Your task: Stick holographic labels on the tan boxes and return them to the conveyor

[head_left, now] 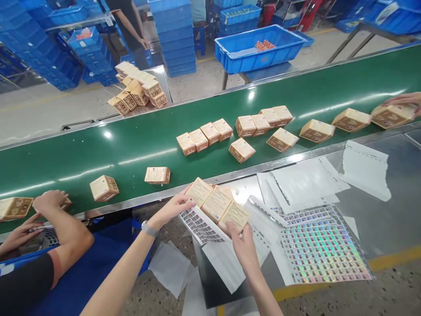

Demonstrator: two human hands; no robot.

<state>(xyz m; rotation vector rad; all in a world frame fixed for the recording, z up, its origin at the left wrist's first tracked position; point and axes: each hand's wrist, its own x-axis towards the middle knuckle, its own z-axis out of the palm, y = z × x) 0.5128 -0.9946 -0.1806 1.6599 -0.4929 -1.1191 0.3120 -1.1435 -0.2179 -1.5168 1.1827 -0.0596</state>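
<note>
Three small brown cardboard boxes sit side by side in a row at the near edge of the conveyor, tops facing up. My left hand, with a grey band on the wrist, is closed at the left end of the row, its thumb and fingers on a sheet of small dark stickers just below the boxes. At the other end, my right hand grips the right-hand box, thumb on its near side. Part of the sticker sheet and the undersides of the boxes are hidden.
A green conveyor belt crosses the view, carrying several similar boxes. Shiny sticker sheets and white backing papers lie on the metal table to the right. A co-worker's arms reach in at left; another hand holds a box at far right.
</note>
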